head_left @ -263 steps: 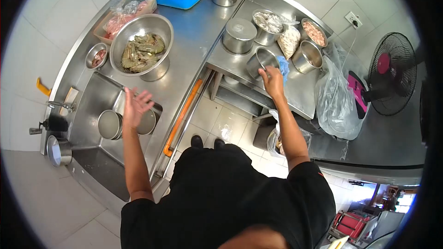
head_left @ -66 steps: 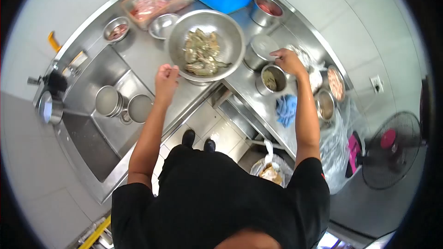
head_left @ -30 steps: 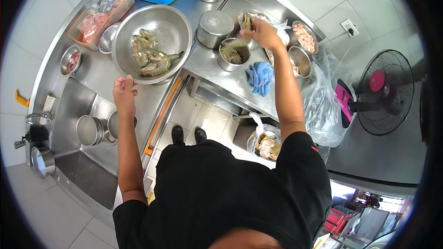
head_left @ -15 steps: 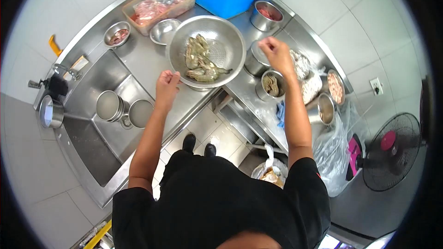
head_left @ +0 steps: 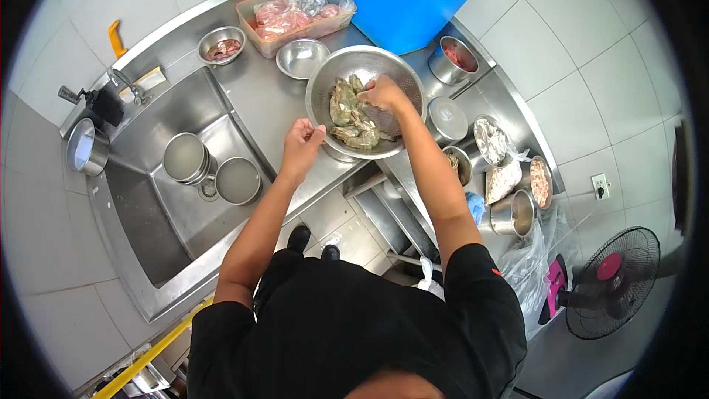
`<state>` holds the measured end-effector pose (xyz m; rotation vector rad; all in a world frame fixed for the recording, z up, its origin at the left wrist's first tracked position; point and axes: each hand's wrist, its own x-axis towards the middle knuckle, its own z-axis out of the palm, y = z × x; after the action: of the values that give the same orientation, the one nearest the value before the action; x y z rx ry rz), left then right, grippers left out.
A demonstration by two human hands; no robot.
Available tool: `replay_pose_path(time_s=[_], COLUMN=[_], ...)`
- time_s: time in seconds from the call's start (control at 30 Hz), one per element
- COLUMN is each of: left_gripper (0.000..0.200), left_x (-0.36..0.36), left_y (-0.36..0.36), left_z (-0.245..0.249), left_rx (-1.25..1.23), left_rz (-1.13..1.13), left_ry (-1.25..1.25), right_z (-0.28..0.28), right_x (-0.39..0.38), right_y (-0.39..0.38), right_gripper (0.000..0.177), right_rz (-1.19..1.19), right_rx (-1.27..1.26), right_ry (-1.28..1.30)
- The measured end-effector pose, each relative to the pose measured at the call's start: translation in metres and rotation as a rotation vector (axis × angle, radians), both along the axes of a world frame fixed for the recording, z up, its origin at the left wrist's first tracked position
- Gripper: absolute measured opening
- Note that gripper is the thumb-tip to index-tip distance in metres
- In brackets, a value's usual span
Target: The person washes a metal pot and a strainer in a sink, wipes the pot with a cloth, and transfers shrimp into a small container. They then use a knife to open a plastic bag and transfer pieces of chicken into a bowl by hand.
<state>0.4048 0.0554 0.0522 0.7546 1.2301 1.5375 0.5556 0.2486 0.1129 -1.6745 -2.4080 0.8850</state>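
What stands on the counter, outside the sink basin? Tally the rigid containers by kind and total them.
Steel bowls: 3
Steel pots: 7
Plastic tray: 1
Blue cooler: 1
Total: 12

Seen from above: I wear a black short-sleeved shirt [head_left: 354, 325], its sleeves ending above my elbows, and black shoes [head_left: 299, 237]. My left hand [head_left: 301, 140] and right hand [head_left: 384, 94] are bare. A small red mark [head_left: 493, 272], possibly a logo, sits on the right sleeve.
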Motion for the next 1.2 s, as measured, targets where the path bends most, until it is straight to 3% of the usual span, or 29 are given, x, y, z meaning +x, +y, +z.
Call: replay_pose_path(time_s=[0.03,0.13,0.37,0.43,0.57,0.73,0.97,1.07,1.2], left_gripper=[0.02,0.021,0.021,0.021,0.02,0.019,0.016,0.016,0.018], left_x=[0.0,0.0,0.005,0.006,0.005,-0.003,-0.012,-0.023,-0.015], left_y=[0.0,-0.002,-0.006,-0.005,-0.006,0.0,0.002,0.009,0.003], left_z=[0.0,0.002,0.011,0.01,0.009,-0.015,-0.027,-0.039,-0.019], left_rx=[0.007,0.002,0.004,0.008,0.017,-0.001,-0.072,-0.038,-0.027], left_rz=[-0.018,-0.038,-0.034,-0.032,-0.038,-0.03,0.018,-0.032,-0.055], left_ry=[0.006,0.013,-0.062,-0.057,-0.05,-0.03,0.204,0.232,0.091], right_z=[0.001,0.0,-0.01,-0.01,-0.006,-0.001,0.046,0.062,0.094], right_x=[-0.001,-0.003,-0.003,-0.003,-0.004,0.0,0.053,0.111,0.198], right_y=[-0.002,-0.005,-0.011,-0.014,-0.016,-0.014,-0.012,-0.026,-0.072], right_gripper=[0.021,0.022,0.029,0.031,0.029,0.028,0.039,0.036,0.038], right_rz=[-0.1,-0.042,0.0,-0.033,0.018,0.028,-0.273,-0.116,-0.112], right_rx=[-0.168,-0.308,-0.269,-0.416,-0.496,-0.333,-0.211,-0.115,0.003], right_ry=[0.086,0.128,0.219,0.331,0.307,0.159,0.587,0.77,0.614])
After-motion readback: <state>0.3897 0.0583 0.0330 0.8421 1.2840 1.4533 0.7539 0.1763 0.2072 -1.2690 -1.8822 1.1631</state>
